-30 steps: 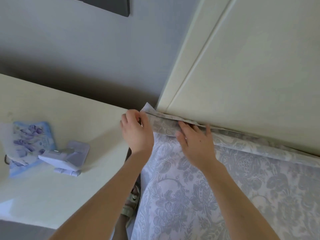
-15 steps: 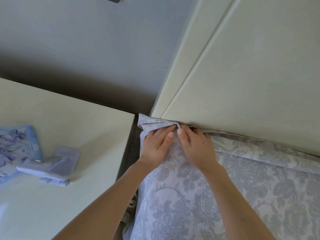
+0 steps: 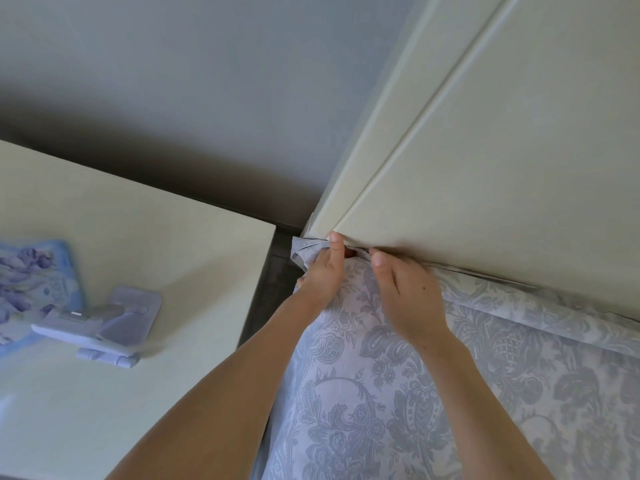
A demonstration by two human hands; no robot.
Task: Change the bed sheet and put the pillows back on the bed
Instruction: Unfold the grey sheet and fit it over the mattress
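**Cream headboard (image 3: pixel 502 150), patterned sheet (image 3: pixel 415 393) gathered at its corner**

Cream panelling of the headboard fills the upper right of the frame and slants down to a lower corner near the middle. Behind it, a plain grey wall (image 3: pixel 190 81) takes up the upper left.

The sheet, pale lilac-grey with a darker grey floral print, covers the lower right. Its far edge runs along the bottom of the headboard, where a long fold lies parallel to the panel.

A cream desk (image 3: pixel 138 237) occupies the left and lower left, with a narrow dark gap between it and the sheet.

Two bare forearms rise from the bottom centre to the headboard corner. The left hand (image 3: pixel 320 277) grips a bunched corner of the sheet, and crumpled cloth sticks out to its left; one finger points up and touches the panel's lower edge. The right hand (image 3: pixel 410 296) sits just beside it with its fingers bent down onto the sheet at the headboard's lower edge. Whether it pinches any cloth cannot be told.

On the desk at mid-left lies a lilac folding stand (image 3: pixel 104 320). Just beside it, a blue flower-printed packet (image 3: pixel 31 282) is cut off by the left edge of the frame.
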